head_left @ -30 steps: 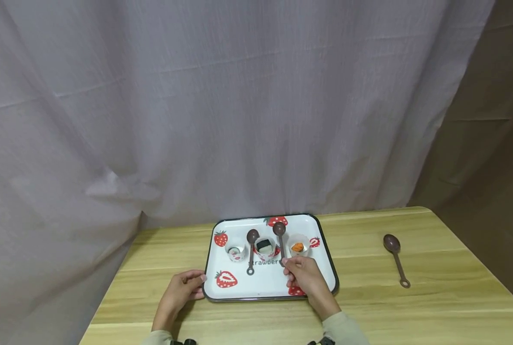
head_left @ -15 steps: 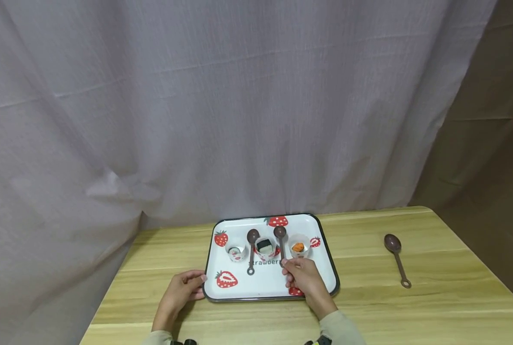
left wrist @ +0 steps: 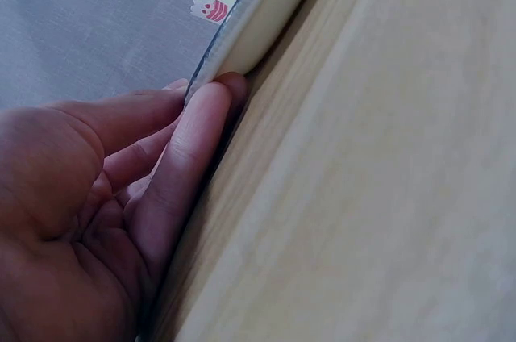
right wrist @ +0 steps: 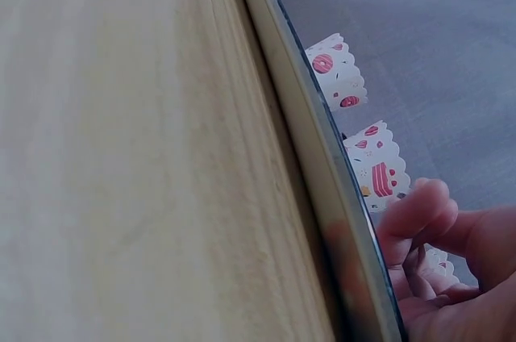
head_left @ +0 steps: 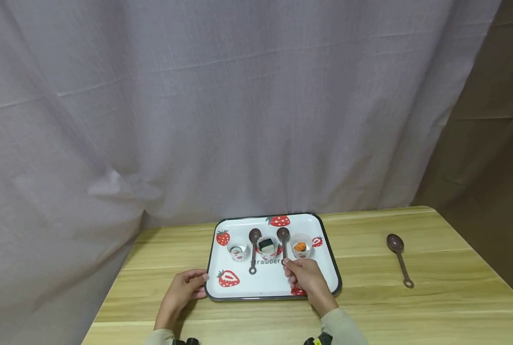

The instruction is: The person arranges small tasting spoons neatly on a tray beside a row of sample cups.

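Brown plastic, the spoon (head_left: 284,242) lay between the tray's (head_left: 273,289) middle and right cups, our right hand (head_left: 304,278) pinching its handle, our left hand (head_left: 183,291), fingers relaxed, steadying the tray's left edge; a slow, level set-down seemed wise.

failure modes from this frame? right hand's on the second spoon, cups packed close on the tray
1. The right hand pinches the spoon lying between two paper cups; a sideways drag could tip one.
2. The left hand only touches the tray edge, so the tray may slide.
3. The other spoon lies close to the middle cup and could get nudged.
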`<state>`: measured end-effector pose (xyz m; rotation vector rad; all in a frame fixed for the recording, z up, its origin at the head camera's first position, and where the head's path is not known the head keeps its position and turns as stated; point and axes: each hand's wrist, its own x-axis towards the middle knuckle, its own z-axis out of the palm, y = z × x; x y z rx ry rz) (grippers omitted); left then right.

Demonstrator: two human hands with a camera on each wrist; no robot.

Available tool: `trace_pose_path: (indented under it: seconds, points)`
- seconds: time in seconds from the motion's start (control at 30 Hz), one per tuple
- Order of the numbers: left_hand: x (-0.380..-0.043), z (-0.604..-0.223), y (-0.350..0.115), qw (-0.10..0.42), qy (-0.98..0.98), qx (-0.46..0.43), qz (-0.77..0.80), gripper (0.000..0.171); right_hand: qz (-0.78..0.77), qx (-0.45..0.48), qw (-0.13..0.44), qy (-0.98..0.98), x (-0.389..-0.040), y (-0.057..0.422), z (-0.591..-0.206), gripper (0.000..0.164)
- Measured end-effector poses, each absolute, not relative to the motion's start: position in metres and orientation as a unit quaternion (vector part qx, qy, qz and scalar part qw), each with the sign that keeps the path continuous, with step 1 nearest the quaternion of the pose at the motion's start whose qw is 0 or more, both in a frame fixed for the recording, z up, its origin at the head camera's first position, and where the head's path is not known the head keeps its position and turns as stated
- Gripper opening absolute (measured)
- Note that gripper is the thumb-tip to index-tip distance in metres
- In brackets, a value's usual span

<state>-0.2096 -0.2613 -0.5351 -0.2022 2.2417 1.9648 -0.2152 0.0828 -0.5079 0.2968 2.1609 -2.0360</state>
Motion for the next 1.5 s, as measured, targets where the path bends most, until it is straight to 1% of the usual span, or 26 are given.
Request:
trace_pose_path:
  seconds: [0.27,0.5,0.7,1.0,1.37,1.5]
  points:
    - [-0.2116,-0.5350,-0.2572,0.075,0.749,-0.070,0.654,0.037,-0.660,0.078,0.079,0.743,-0.2126,0.0862,-0.5073,0.035]
    - [-0.2081,-0.5321,-0.2610,0.078,0.744,-0.059,0.661,0.039,-0.585,0.071,0.068,0.805,-0.2121,0.0865,-0.5047,0.039]
    - [-0.2068,-0.5312,-0.2597,0.078,0.746,-0.058,0.659,0.039,-0.541,0.068,0.069,0.836,-0.2134,0.0879,-0.5038,0.038]
    - [-0.2088,-0.5298,-0.2580,0.077,0.751,-0.077,0.652,0.037,-0.529,0.073,0.089,0.841,-0.2153,0.0893,-0.5014,0.038]
    - [-0.2130,-0.5336,-0.2588,0.071,0.752,-0.084,0.650,0.036,-0.521,0.061,0.071,0.848,-0.2166,0.0888,-0.5045,0.040]
    - [-0.2111,-0.5340,-0.2586,0.073,0.751,-0.079,0.651,0.036,-0.514,0.062,0.074,0.853,-0.2170,0.0892,-0.5067,0.039]
